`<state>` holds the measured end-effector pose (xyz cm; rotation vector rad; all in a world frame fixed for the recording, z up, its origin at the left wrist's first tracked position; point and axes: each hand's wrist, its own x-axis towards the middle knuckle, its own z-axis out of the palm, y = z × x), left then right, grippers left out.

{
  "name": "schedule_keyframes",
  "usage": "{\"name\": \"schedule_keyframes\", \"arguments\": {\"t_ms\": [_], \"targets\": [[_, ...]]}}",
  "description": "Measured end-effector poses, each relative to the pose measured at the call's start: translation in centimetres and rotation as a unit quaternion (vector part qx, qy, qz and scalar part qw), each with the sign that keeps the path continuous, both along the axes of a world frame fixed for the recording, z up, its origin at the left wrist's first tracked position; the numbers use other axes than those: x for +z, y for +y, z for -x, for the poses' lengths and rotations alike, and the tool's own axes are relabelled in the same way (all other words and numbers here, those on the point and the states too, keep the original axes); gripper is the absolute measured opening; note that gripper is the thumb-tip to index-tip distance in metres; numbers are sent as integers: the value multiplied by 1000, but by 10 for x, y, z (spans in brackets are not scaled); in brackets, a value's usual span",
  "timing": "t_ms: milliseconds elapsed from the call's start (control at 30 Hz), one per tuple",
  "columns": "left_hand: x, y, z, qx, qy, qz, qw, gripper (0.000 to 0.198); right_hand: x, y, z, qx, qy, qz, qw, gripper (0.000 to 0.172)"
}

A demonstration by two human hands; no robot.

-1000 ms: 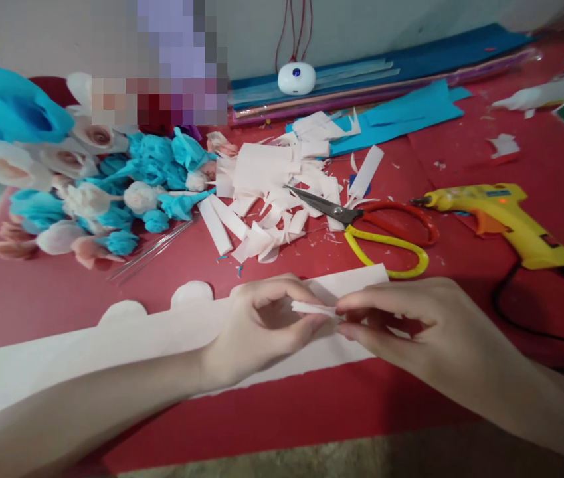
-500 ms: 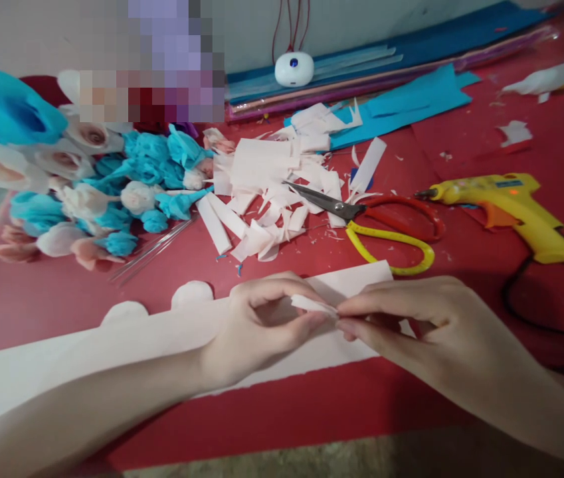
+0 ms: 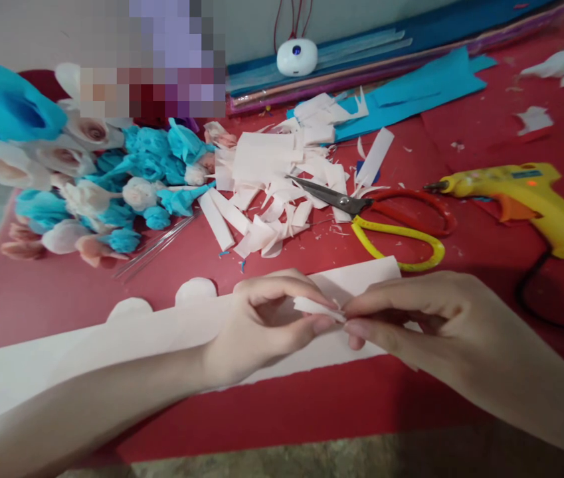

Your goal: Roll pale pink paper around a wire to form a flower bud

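Note:
A small folded piece of pale crepe paper (image 3: 314,307) is pinched between the fingers of both hands. My left hand (image 3: 266,325) curls around its left side, with the thumb below and the index finger above. At its right end, my right hand (image 3: 426,322) grips the tip between thumb and fingertips. Beneath both hands lies a long pale paper strip (image 3: 112,345) across the table. Two rounded pale paper pieces (image 3: 196,291) rest at the strip's far edge. Part of the held piece is hidden by the fingers.
Scissors (image 3: 346,202) with red and yellow handles lie beside pale paper scraps (image 3: 262,159). A yellow glue gun (image 3: 525,192) with a black cord is at right. Blue and pale paper flowers (image 3: 147,153) crowd the left. Clear sticks (image 3: 157,245), blue paper (image 3: 411,93) and a white device (image 3: 297,57) lie beyond.
The view has shifted slightly, so the things on the table appear a little farther right. Both hands keep their pinch on the paper piece, with only small finger movement.

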<state>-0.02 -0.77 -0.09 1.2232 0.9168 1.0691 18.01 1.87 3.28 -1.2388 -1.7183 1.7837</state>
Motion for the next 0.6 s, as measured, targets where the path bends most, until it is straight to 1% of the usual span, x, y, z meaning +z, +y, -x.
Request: {"name": "schedule_keyframes", "arguments": {"t_ms": [100, 233, 267, 333, 400, 500, 600], "targets": [[0, 1, 1, -8, 2, -10, 1000, 15, -2, 2, 0, 19, 21, 37, 999, 11], [1, 2, 3, -12, 14, -27, 999, 13, -9, 1, -5, 36, 93, 133, 986, 7], [1, 2, 4, -12, 12, -32, 999, 13, -11, 1, -7, 48, 102, 161, 980, 10], [1, 2, 4, -13, 2, -38, 999, 15, -13, 1, -9, 71, 115, 213, 968, 21], [0, 2, 5, -20, -8, -43, 999, 18, -13, 2, -9, 83, 134, 259, 953, 29], [-1, 2, 5, -31, -12, -50, 998, 19, -13, 3, -7, 79, 175, 304, 933, 27], [-1, 2, 6, -57, -10, -55, 997, 19, -15, 2, -5, 84, 207, 329, 917, 23]]}}
